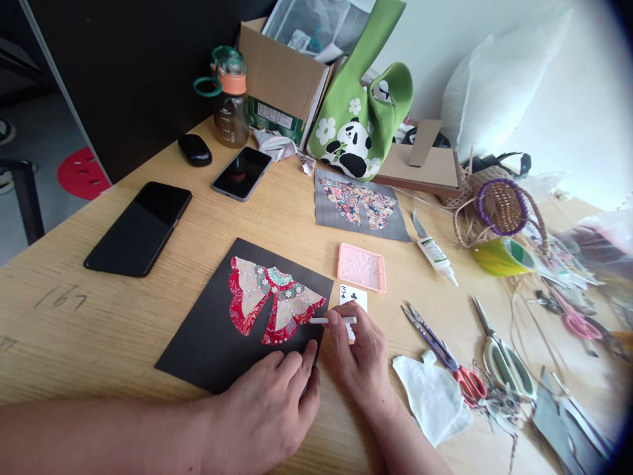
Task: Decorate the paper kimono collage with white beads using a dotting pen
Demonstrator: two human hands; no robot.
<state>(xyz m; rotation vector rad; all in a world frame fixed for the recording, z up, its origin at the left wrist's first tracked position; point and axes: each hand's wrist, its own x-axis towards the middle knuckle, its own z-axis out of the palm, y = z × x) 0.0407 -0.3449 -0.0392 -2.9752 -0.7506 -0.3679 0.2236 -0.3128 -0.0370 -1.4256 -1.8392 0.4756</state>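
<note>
A red and cream fabric piece (294,311) with pearl-like beads and a green collar lies on a black sheet (198,336). My left hand (271,402) rests on the sheet's lower right edge, its fingers bent and partly spread, holding nothing. Pinched in my right hand (361,356) is a thin white stick (320,320), its tip at the fabric's right edge. Under my right fingers lies a playing card (360,297), partly covered. Just above the card, a pink tray (346,280) holds many tiny beads.
Two black phones (141,227), a mouse (195,150) and a bottle (231,115) stand left. Behind are a grey sheet with floral fabric (359,201) and a green panda bag (341,125). Rightward lie a glue tube (436,257), scissors (440,346), white cloth (435,396) and a basket (502,206).
</note>
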